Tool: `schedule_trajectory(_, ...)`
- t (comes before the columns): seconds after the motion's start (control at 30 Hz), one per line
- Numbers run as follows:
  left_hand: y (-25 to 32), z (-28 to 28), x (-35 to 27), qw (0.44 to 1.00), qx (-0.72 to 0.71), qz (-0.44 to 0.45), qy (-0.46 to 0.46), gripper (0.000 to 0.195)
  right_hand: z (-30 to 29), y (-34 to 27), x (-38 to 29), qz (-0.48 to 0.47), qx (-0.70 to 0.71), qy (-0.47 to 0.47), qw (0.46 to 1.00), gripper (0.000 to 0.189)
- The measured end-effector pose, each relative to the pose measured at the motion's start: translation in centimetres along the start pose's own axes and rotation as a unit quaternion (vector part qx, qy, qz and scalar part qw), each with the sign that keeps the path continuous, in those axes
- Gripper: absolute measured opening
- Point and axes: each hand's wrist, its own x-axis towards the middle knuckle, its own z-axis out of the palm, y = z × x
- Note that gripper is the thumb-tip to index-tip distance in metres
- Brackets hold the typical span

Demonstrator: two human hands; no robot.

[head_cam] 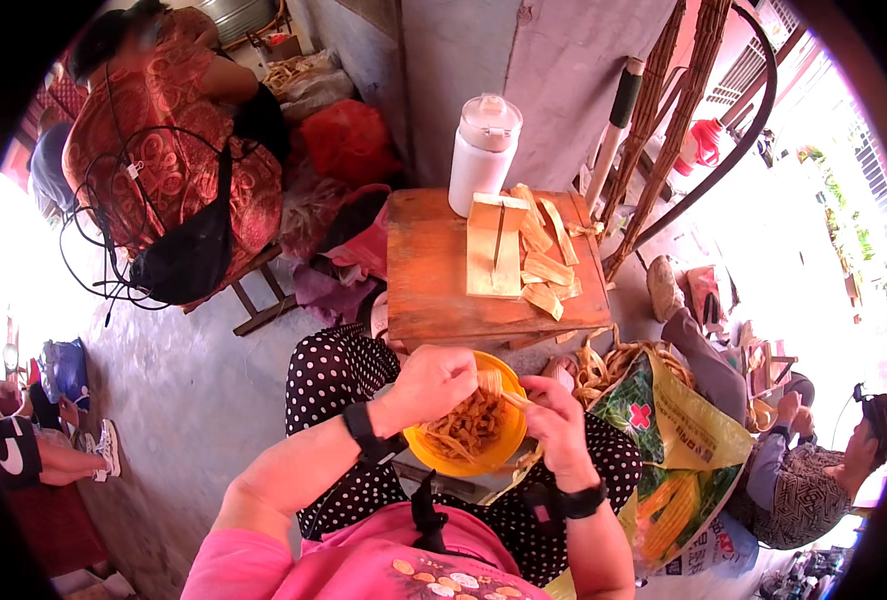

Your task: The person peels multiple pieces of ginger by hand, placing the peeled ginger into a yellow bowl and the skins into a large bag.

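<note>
My left hand (436,382) and my right hand (559,424) meet above a yellow plastic bowl (514,439). A pale tan, fibrous-looking strip (493,381) is held between them, folded or coiled near my left fingertips. Its straight end runs into my right fingers. In the bowl lie many small curled brown-tan pieces (469,427). Just beyond it stands a small wooden stool (428,262). On this rest a pale wooden block (492,259) with a raised far end and a thin dark line along it, and several flat tan strips (552,266).
A white lidded bottle (481,161) stands at the stool's back. Right of my knees lies a printed sack (661,442) beside long tan strips (608,364). Seated people (180,150) (803,480) are at upper left and right. Wooden poles (653,127) lean at the wall.
</note>
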Motion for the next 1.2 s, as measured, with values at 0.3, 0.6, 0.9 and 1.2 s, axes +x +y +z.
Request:
schedule_trajectory(0.3, 0.9, -0.1, -0.5, 0.969, -0.208, -0.073, -0.110, 0.011, 3.5, -1.7, 0.2, -0.255, -0.393, -0.056, 0.882, 0.042)
schedule_trajectory(0.6, 0.7, 1.9, -2.0, 0.812, -0.522, -0.238, -0.108, 0.020, 4.4, 2.0, 0.1, -0.085, 0.149, 0.029, 0.985, 0.022)
schedule_trajectory(0.9, 2.5, -0.5, -0.9, 0.960, -0.233, -0.035, -0.149, 0.030, 3.7, -0.7, -0.8, -0.048, -0.113, -0.002, 0.992, 0.021)
schedule_trajectory(1.2, 1.8, 0.7, -0.5, 0.949, -0.277, -0.092, -0.119, 0.032, 2.9, -0.6, -1.1, -0.140, -0.376, 0.045, 0.915, 0.013)
